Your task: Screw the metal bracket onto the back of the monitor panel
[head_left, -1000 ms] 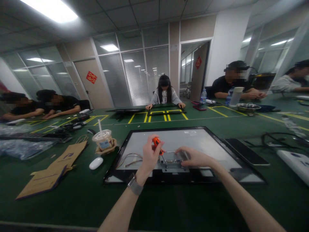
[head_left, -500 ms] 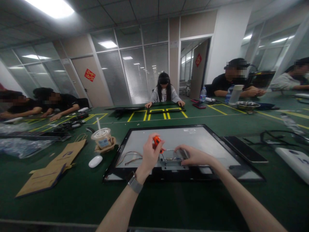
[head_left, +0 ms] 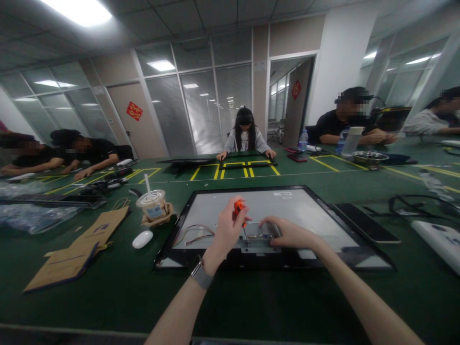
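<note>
Head view: the left hand (head_left: 228, 225) grips an orange screwdriver (head_left: 238, 207), shaft down at a metal bracket (head_left: 256, 248) on a flat panel (head_left: 204, 208) — the right hand (head_left: 289, 233) cups the bracket, whether clamped I cannot tell.

Dim overall; ceiling light (head_left: 77, 10) blown out top left, reflections on glass wall (head_left: 201, 115), edges stretched, soft detail around my right hand (head_left: 287, 233).

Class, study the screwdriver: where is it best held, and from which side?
Hold the screwdriver by its orange handle, probably from above and the left: it stands nearly upright, handle uppermost, its thin shaft pointing down at the metal bracket.
</note>
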The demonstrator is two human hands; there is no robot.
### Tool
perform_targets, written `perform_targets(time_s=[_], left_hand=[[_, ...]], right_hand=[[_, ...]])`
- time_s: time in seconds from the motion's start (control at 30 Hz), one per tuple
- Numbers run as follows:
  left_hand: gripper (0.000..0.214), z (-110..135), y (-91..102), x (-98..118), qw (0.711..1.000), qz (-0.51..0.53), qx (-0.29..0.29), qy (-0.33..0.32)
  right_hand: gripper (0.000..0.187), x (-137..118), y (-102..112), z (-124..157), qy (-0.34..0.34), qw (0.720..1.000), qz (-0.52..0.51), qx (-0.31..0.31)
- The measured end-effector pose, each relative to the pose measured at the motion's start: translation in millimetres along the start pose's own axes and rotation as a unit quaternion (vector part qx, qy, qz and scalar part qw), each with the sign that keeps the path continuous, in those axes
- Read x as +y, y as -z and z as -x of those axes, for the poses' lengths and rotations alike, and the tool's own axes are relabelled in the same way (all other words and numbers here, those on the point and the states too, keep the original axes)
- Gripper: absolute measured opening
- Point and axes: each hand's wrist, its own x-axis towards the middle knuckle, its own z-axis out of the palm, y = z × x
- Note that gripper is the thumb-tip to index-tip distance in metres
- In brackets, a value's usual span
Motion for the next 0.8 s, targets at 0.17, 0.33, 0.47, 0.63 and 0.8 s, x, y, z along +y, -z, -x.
perform_targets(time_s=[0.17, 0.33, 0.47, 0.63, 0.8], left_hand=[[0.024, -2, -1.1, 3, 0.999, 0.012, -0.032, -0.004], [0.016, -8, -3.5, 9, 0.994, -0.025, -0.104, -0.019], [0.016, -13, -5.5, 12, 0.988, -0.08, -0.13, -0.04], [0.017, -12, -5.5, 10, 0.982, -0.139, -0.016, -0.13], [0.022, -4, -5.5, 9, 0.984, -0.115, 0.026, -0.135]], right_hand=[[0.053, -2, 2, 1, -0.002, 1.0, -0.003, -0.008], [0.058, -1, 3, -3, -0.005, 1.0, -0.007, -0.021], [0.062, 3, 3, -8, 0.009, 0.999, 0.007, -0.03], [0.068, 4, 7, -12, 0.009, 0.998, 0.026, -0.053], [0.059, 9, 3, -6, 0.067, 0.997, -0.023, -0.024]])
